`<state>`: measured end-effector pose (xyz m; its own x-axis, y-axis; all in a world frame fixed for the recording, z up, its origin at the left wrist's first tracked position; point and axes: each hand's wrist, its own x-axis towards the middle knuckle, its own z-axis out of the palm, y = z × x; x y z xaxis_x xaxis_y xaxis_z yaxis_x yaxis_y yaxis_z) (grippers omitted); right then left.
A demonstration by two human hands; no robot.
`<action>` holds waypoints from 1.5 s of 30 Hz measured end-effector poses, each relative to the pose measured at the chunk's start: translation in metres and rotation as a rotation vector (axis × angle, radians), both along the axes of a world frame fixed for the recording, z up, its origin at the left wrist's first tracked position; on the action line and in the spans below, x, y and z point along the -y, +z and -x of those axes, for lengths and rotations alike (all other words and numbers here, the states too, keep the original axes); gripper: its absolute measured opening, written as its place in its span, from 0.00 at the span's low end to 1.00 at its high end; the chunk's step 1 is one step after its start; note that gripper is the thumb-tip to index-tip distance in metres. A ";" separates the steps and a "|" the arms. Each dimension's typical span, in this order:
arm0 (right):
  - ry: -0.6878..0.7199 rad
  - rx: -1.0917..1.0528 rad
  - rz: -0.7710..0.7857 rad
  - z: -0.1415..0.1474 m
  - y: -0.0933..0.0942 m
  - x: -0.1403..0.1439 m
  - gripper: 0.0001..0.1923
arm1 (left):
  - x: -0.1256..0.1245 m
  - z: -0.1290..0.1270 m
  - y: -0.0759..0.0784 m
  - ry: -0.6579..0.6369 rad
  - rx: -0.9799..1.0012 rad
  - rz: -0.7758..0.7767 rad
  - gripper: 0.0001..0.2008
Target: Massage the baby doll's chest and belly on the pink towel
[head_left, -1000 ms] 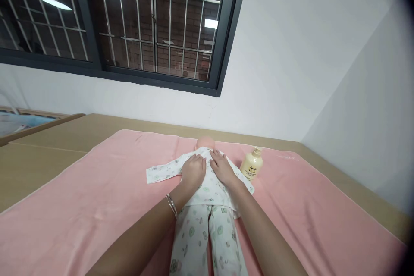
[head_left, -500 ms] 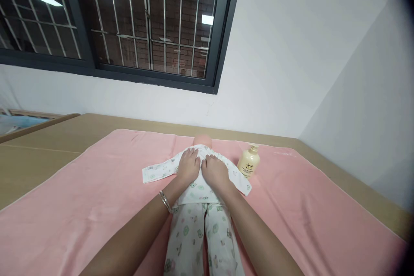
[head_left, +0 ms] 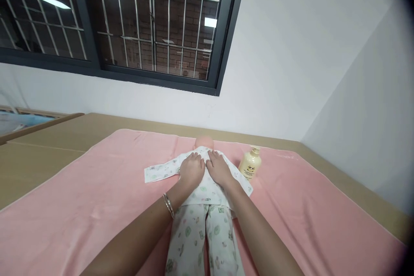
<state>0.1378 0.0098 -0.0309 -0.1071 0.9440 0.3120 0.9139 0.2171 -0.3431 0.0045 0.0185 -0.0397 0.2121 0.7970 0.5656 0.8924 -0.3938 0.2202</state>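
A baby doll (head_left: 204, 141) lies stretched out in a white patterned top (head_left: 203, 195) and matching trousers (head_left: 188, 235). Its head points away from me, and I cannot tell whether it faces up or down. My left hand (head_left: 192, 170) rests on the left side of the upper body, fingers bent a little. On the other side, my right hand (head_left: 220, 167) lies flat with its fingers stretched toward the doll's shoulder. Neither hand grips anything that I can see. Just right of the doll's sleeve stands a pale yellow pump bottle (head_left: 250, 164).
A pink sheet (head_left: 106, 181) under the doll covers much of the wooden surface (head_left: 54, 138). Behind it rises a white wall (head_left: 274, 60) with a barred, dark-framed window (head_left: 155, 21). A raised wooden edge (head_left: 42, 127) runs at the far left.
My left hand's fingers have drawn back and bent. My right hand's fingers have straightened and slid forward toward the doll's shoulder. The whole view has shifted slightly.
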 end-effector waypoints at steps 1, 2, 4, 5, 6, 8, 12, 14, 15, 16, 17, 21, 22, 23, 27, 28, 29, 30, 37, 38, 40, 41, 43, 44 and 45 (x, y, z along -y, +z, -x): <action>-0.022 0.004 -0.011 0.004 0.004 0.004 0.26 | -0.002 0.001 0.001 -0.013 -0.009 0.008 0.16; -0.053 0.003 -0.015 0.008 0.008 0.008 0.24 | -0.004 0.002 0.003 -0.022 -0.020 0.023 0.16; -0.125 0.004 0.006 0.014 0.016 0.016 0.20 | -0.009 0.004 0.004 -0.028 -0.035 0.055 0.16; -0.157 0.012 0.028 0.016 0.019 0.018 0.19 | -0.012 0.005 0.003 -0.032 -0.038 0.060 0.17; -0.182 0.022 0.050 0.018 0.022 0.020 0.18 | -0.015 0.005 0.001 -0.038 -0.038 0.054 0.17; -0.214 0.037 0.074 0.020 0.023 0.019 0.17 | -0.021 0.004 -0.005 -0.053 -0.028 0.020 0.18; -0.289 0.003 0.054 0.021 0.014 0.010 0.18 | -0.029 0.000 -0.019 -0.044 0.025 -0.026 0.21; -0.293 -0.036 0.026 0.021 0.008 0.005 0.19 | -0.030 -0.001 -0.023 -0.046 0.040 -0.033 0.21; -0.276 -0.055 0.006 0.021 0.005 0.003 0.20 | -0.030 -0.001 -0.023 -0.054 0.041 -0.037 0.21; -0.246 -0.069 -0.014 0.019 0.003 0.001 0.21 | -0.030 0.000 -0.024 -0.062 0.042 -0.039 0.21; -0.210 -0.080 -0.031 0.018 0.001 0.000 0.22 | -0.030 0.000 -0.024 -0.066 0.044 -0.039 0.21; -0.093 -0.087 -0.048 0.010 -0.003 -0.006 0.25 | -0.031 0.002 -0.026 -0.073 0.063 -0.038 0.21; -0.074 -0.082 -0.057 0.008 -0.004 -0.007 0.25 | -0.031 0.002 -0.027 -0.077 0.063 -0.042 0.21; -0.058 -0.073 -0.072 0.007 -0.004 -0.008 0.25 | -0.031 0.002 -0.027 -0.083 0.060 -0.047 0.20; -0.037 -0.016 -0.107 0.001 -0.004 -0.008 0.25 | -0.031 0.004 -0.028 -0.088 0.051 -0.058 0.21; -0.042 0.002 -0.107 0.000 -0.003 -0.007 0.24 | -0.031 0.004 -0.028 -0.091 0.053 -0.059 0.21; -0.044 0.021 -0.107 -0.001 -0.002 -0.007 0.24 | -0.030 0.005 -0.028 -0.095 0.057 -0.060 0.21; -0.043 0.039 -0.106 -0.002 -0.001 -0.006 0.24 | -0.030 0.005 -0.027 -0.098 0.062 -0.060 0.21; 0.021 0.080 -0.105 -0.007 0.002 -0.007 0.21 | -0.027 0.007 -0.023 -0.111 0.106 -0.052 0.19; 0.033 0.075 -0.104 -0.007 0.001 -0.008 0.22 | -0.026 0.007 -0.023 -0.120 0.111 -0.059 0.18; 0.059 0.062 -0.100 -0.009 -0.004 -0.010 0.24 | -0.024 0.007 -0.022 -0.142 0.124 -0.076 0.17; 0.069 0.055 -0.099 -0.010 -0.006 -0.011 0.24 | -0.022 0.006 -0.022 -0.152 0.130 -0.087 0.17; 0.081 0.041 -0.097 -0.011 -0.009 -0.013 0.25 | -0.019 0.006 -0.021 -0.165 0.140 -0.116 0.16; 0.083 0.036 -0.095 -0.012 -0.009 -0.013 0.26 | -0.017 0.006 -0.021 -0.167 0.143 -0.130 0.16; 0.085 0.035 -0.094 -0.012 -0.009 -0.013 0.26 | -0.015 0.005 -0.020 -0.166 0.147 -0.141 0.15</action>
<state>0.1497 0.0230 -0.0402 -0.1973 0.8981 0.3931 0.9019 0.3234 -0.2862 -0.0009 0.0332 -0.0601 0.2403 0.6692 0.7032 0.7757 -0.5679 0.2753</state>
